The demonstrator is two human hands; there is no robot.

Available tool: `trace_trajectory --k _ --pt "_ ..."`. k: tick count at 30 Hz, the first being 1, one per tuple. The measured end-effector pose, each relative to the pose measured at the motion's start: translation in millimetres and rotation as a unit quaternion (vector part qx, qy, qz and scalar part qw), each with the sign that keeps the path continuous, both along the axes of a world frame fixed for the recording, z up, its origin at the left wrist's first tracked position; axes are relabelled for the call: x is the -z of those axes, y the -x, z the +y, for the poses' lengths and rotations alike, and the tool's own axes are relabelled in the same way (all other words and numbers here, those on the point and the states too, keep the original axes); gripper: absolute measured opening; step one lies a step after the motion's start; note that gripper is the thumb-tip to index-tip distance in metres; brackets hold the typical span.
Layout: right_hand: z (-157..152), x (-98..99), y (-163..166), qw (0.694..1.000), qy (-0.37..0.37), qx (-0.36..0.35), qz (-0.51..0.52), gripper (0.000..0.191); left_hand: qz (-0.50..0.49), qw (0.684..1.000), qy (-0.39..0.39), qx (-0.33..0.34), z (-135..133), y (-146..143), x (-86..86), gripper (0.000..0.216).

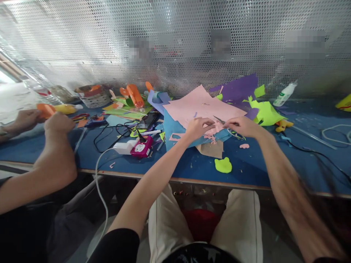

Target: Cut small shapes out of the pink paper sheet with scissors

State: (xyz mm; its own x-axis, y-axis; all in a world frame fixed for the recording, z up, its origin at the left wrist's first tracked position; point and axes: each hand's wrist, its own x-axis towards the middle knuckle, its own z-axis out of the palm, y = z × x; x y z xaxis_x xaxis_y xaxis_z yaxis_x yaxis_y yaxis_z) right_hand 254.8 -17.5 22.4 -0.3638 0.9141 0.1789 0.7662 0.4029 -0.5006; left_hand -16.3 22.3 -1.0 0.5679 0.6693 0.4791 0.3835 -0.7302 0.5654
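Note:
My right hand is closed on a small pair of scissors, its blades pointing left toward my other hand. My left hand pinches a small pink felt piece close to the blades; the fingertips partly hide it. Beneath both hands lie pink cut scraps, a large pink sheet and a blue sheet. Nearer the front edge are a lime-green animal-head cutout, a brown paper piece and a small pink cloud-shaped cutout.
Left of me, a co-worker's hands hold an orange piece. A magenta power adapter with a white cable lies between us. Purple sheets, lime felt and a white glue bottle stand by the perforated metal panel.

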Motion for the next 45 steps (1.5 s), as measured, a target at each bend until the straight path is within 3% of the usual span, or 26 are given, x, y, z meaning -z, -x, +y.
trace_trajectory --k 3,6,8,11,14,18,23,29,32,34,36,38,40,45 --pt "0.2 0.1 -46.6 0.992 0.085 0.068 -0.056 0.030 -0.002 1.000 0.023 0.014 -4.8 -0.9 -0.8 0.027" --pt "-10.3 8.5 -77.3 0.984 0.141 0.076 -0.077 0.026 -0.004 0.997 0.065 0.037 -17.1 -7.5 -0.7 0.035" --pt "-22.0 14.6 -82.1 0.984 0.162 0.042 -0.060 0.031 -0.020 0.989 0.127 0.069 -27.5 -15.9 0.1 0.037" --pt "-38.7 20.0 -73.7 0.981 0.182 0.023 -0.061 0.042 -0.084 0.953 0.264 0.122 -41.0 -31.6 0.2 0.042" --pt "-46.9 21.9 -63.9 0.982 0.179 0.012 -0.064 0.043 -0.111 0.933 0.302 0.162 -48.5 -45.0 -2.0 0.041" --pt "-48.1 22.1 -63.1 0.978 0.194 0.003 -0.079 0.044 -0.048 0.940 0.285 0.181 -52.7 -54.3 -1.4 0.041" --pt "-49.0 17.3 -76.9 0.968 0.247 0.008 -0.028 0.046 0.046 0.959 0.234 0.155 -57.4 -63.4 9.6 0.047" --pt "-50.6 10.0 -101.6 0.942 0.327 0.006 -0.074 0.028 0.103 0.980 0.112 0.125 -61.0 -84.9 20.2 0.050" --pt "-55.1 9.8 -105.4 0.953 0.281 0.018 -0.115 0.018 0.129 0.983 0.037 0.129 -56.6 -84.5 18.1 0.048" --pt "-58.7 9.8 -105.4 0.968 0.217 0.025 -0.126 0.013 0.157 0.973 -0.013 0.166 -48.4 -74.6 13.9 0.035" --pt "-61.0 8.9 -104.8 0.981 0.156 0.033 -0.112 0.016 0.193 0.956 -0.051 0.216 -36.5 -58.3 9.9 0.025" --pt "-61.0 7.1 -105.1 0.988 0.118 0.041 -0.096 0.024 0.207 0.954 -0.081 0.199 -23.0 -39.0 8.1 0.023" --pt "-58.4 5.3 -107.7 0.989 0.102 0.054 -0.088 0.026 0.203 0.959 -0.076 0.180 -10.9 -21.2 9.0 0.026" --pt "-48.6 6.8 -133.7 0.983 0.057 0.144 -0.095 0.022 0.169 0.959 0.028 0.228 5.7 1.2 12.0 0.022"
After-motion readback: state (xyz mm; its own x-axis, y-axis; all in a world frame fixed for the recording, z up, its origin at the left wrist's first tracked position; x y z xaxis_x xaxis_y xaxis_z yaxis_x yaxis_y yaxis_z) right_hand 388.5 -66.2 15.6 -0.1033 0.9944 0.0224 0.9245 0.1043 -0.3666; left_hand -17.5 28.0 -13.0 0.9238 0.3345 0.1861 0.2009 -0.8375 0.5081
